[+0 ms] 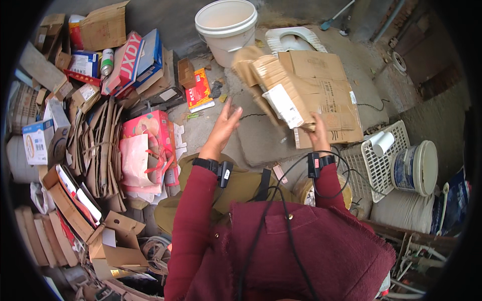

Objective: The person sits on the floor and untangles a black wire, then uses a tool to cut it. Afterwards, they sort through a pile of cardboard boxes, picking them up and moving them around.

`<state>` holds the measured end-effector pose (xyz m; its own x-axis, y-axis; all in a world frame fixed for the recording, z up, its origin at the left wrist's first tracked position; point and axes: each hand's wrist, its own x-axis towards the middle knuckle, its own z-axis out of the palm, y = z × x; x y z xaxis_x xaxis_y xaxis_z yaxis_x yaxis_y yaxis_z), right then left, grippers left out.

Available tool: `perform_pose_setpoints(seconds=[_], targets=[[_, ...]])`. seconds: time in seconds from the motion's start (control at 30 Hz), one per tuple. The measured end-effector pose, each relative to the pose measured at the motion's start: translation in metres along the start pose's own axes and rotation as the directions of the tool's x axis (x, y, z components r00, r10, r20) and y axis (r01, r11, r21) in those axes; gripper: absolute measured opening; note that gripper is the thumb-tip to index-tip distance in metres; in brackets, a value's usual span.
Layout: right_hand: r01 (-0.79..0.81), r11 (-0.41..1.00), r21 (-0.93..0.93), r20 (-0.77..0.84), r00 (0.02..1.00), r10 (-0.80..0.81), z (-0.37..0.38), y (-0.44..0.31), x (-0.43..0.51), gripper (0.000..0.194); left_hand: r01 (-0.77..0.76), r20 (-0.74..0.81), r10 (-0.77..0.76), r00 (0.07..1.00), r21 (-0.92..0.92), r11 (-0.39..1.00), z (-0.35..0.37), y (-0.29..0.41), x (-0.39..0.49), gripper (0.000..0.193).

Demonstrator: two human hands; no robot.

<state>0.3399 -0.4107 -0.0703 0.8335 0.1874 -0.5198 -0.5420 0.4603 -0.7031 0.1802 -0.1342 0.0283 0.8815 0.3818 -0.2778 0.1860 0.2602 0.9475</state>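
Note:
My right hand grips the lower end of a partly flattened cardboard box with a white label, which is tilted and blurred at its upper left. Its fingers close around the cardboard edge. Beneath and to the right, a stack of flattened cardboard lies on the concrete ground. My left hand is held up to the left of the box, fingers apart, holding nothing. A red and yellow printed packet lies on the ground beyond it.
A white plastic bucket stands ahead, beside a squat toilet pan. At the left are bundled flattened cardboard, a pink gift bag and several boxes. A white plastic basket and a lidded bucket are at the right.

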Motion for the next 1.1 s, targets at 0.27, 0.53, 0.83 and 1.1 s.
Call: perform_pose_setpoints(seconds=[0.27, 0.53, 0.83, 1.1], targets=[[0.278, 0.828, -0.488, -0.257, 0.86, -0.44, -0.102, -0.053, 0.113, 0.031, -0.194, -0.434, 0.2, 0.878, 0.059, 0.979, -0.123, 0.061, -0.038, 0.047], [-0.096, 0.293, -0.951, -0.142, 0.979, -0.143, -0.139, -0.092, 0.122, 0.053, -0.273, -0.84, 0.187, 0.509, 0.048, 0.961, -0.269, 0.082, -0.227, 0.045], [0.268, -0.49, -0.83, 0.478, 0.794, -0.375, -0.064, -0.107, 0.14, 0.065, -0.339, -0.996, 0.011, 0.091, -0.02, 0.94, -0.28, 0.043, -0.379, 0.038], [0.039, -0.601, -0.798, 0.173, 0.971, -0.167, -0.083, -0.031, 0.22, 0.073, -0.257, -1.0, -0.009, 0.029, -0.016, 0.966, -0.263, 0.019, -0.402, 0.035]])
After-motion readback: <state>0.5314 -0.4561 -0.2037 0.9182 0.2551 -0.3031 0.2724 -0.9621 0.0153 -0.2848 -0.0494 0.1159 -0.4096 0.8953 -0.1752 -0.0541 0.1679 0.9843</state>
